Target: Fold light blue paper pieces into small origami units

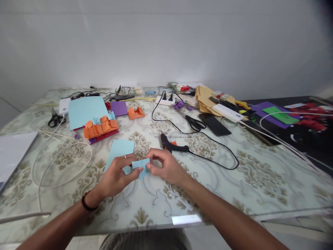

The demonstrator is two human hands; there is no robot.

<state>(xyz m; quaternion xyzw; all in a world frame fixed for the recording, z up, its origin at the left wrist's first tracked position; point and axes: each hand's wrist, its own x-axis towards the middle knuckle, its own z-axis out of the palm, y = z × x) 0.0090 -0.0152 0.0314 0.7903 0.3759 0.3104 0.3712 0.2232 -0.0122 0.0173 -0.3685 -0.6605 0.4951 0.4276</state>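
Observation:
A small piece of light blue paper (140,164) is held up between my two hands, above the patterned tabletop. My left hand (117,175) pinches its left side with thumb and fingers. The right edge is pinched by my right hand (165,166). Behind my left fingers lies a larger light blue sheet (121,148), partly covered by that hand. Just beyond my right hand rests a black hot glue gun (171,144) with an orange trigger. Folded orange paper pieces (101,127) stand in a row further left.
A big light blue sheet (87,109), a purple square (119,108) and an orange folded paper (136,113) lie at the back. Black scissors (195,123), a phone (215,124) and a white power strip (165,101) are to the right. Cables loop across both sides.

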